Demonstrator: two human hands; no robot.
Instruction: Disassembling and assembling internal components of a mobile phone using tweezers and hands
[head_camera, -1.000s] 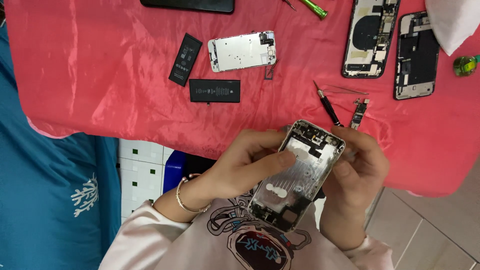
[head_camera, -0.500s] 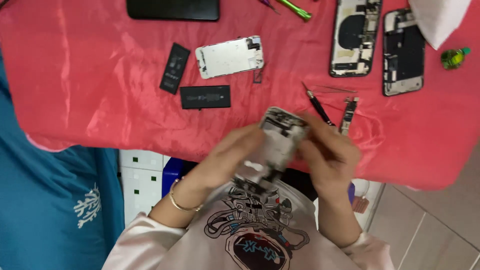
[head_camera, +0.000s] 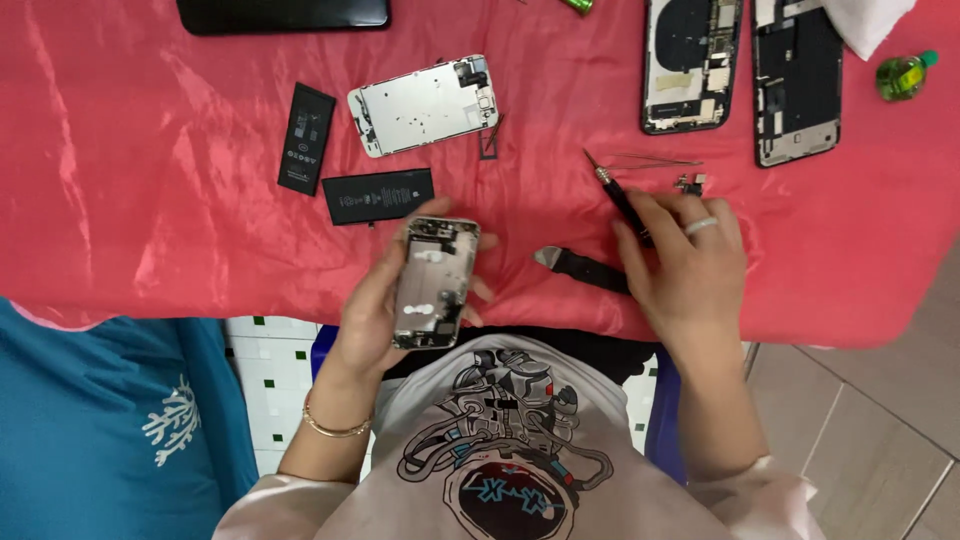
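The opened phone chassis (head_camera: 435, 283) sits upright in the left hand (head_camera: 385, 300), held just above the near edge of the table (head_camera: 150, 200), the fingers wrapped round its sides in a firm grip with the bare insides facing up. It looks well stripped down: screen and battery are already out, with small boards and brackets left inside. The right hand (head_camera: 685, 265) lies low on the red cloth, fingers curling down onto a dark-handled screwdriver (head_camera: 620, 200); whether that grip has fully closed round it, I cannot tell. Just beside it lies a black flat pry tool (head_camera: 585, 270), with thin tweezers (head_camera: 655, 160) and a tiny loose part (head_camera: 688, 184) near. Further out, two black batteries (head_camera: 378, 195) lie apart from the silver display plate (head_camera: 425, 105). Two more opened phone bodies (head_camera: 690, 65) rest at the far edge, and a small green bottle (head_camera: 900, 75) stands near them, contents unclear.
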